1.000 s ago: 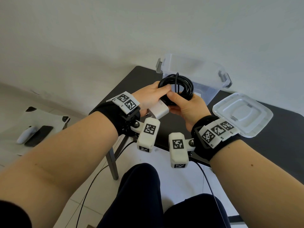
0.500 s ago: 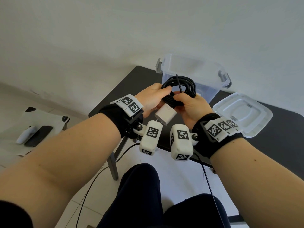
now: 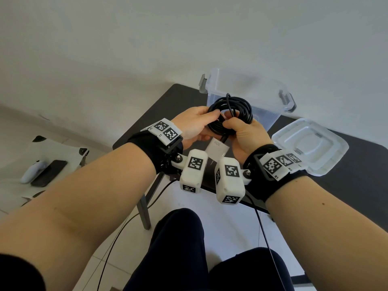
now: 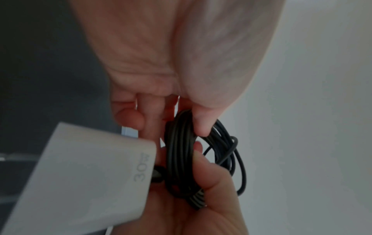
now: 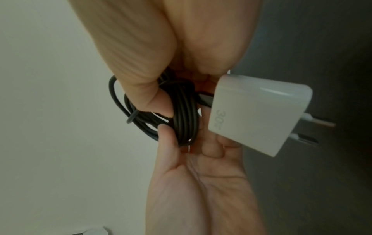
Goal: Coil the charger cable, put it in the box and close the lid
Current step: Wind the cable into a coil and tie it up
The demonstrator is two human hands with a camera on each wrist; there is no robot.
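Both hands hold the coiled black charger cable (image 3: 241, 108) above the dark table (image 3: 163, 106), in front of the clear plastic box (image 3: 252, 89). My left hand (image 3: 195, 124) pinches the coil's left side between thumb and fingers. My right hand (image 3: 243, 133) grips the bundled strands at the bottom right. The white charger plug (image 3: 217, 147) hangs below the coil between the hands. In the left wrist view the coil (image 4: 181, 152) is pinched by the thumb, plug (image 4: 90, 174) beside it. The right wrist view shows the coil (image 5: 181, 108) and plug (image 5: 257, 114), pins pointing right.
The box's clear lid (image 3: 308, 148) lies flat on the table at the right. The box stands open with grey latches (image 3: 286, 100). On the floor at left lie a phone (image 3: 49, 173) and a white object (image 3: 33, 171). Thin wrist-camera cables (image 3: 266, 244) hang by my knees.
The coil has been turned in my hands and drawn slightly nearer. The plug has swung down to hang between the wrists, and my right hand has closed round the bundled strands.
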